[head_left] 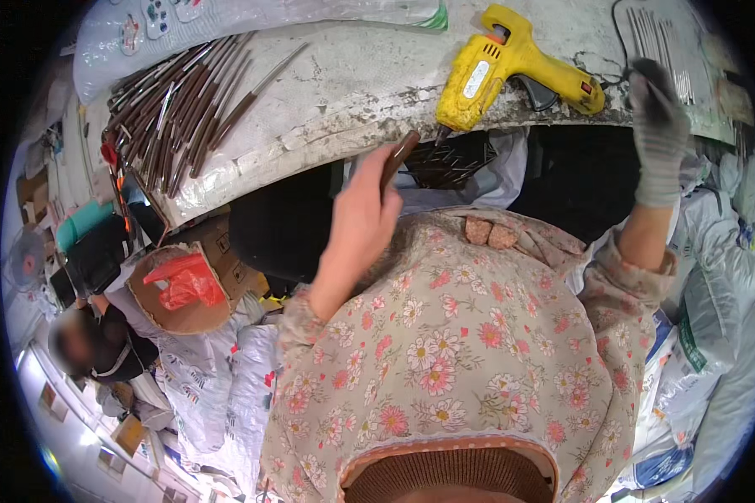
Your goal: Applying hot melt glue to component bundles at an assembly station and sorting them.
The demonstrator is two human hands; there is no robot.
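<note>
My bare left hand is closed round a dark brown handle, upright and slightly tilted, just off the table's near edge. A yellow glue gun lies on the table between my hands, its nozzle toward me. My right hand, in a grey glove with dark fingertips, reaches over the table's right side. Close beyond its fingers lie several thin metal rods. Its fingers are blurred and dark, so whether they grip anything is unclear. At the left, many brown-handled tools with metal shafts lie in a heap.
The pale, worn table has a curved near edge. A plastic bag lies at its back left. Below the edge, a white bag holds dark thin pieces. A cardboard box with a red bag stands left; another person is behind.
</note>
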